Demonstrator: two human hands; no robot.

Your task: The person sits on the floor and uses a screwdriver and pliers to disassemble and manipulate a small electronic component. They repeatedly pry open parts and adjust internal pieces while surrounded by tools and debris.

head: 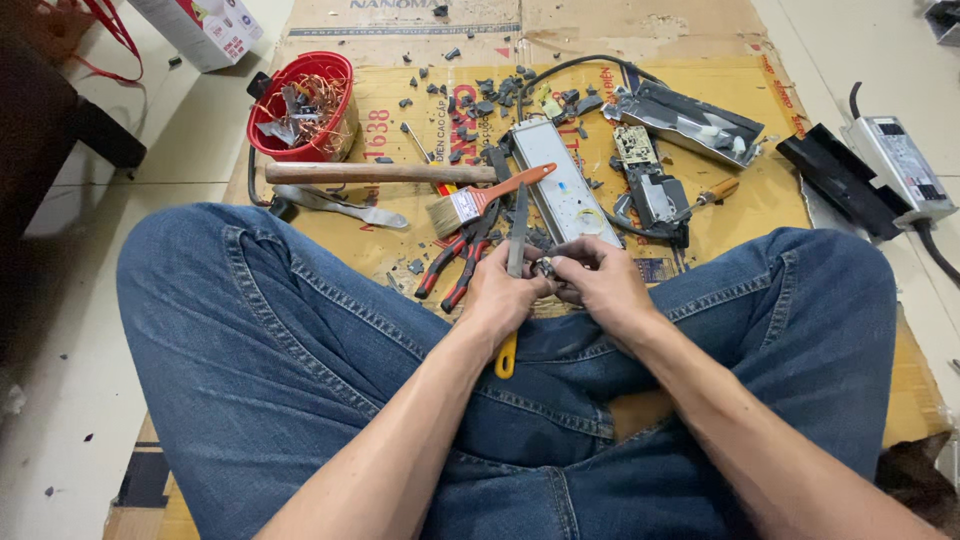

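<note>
Head cam shows the left hand (497, 295) clamped on a yellow-handled blade (516, 245), point up, while the right hand (600, 280) pinches a small metal part (545, 266) against it for prying.

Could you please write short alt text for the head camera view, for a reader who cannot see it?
A person sits cross-legged in jeans on cardboard, the left hand holding a yellow-handled blade tool and the right hand pinching a small metal part. Ahead lie red-handled pliers, a paintbrush, a hammer, opened metal power supply cases and a red bowl of scrap.
</note>
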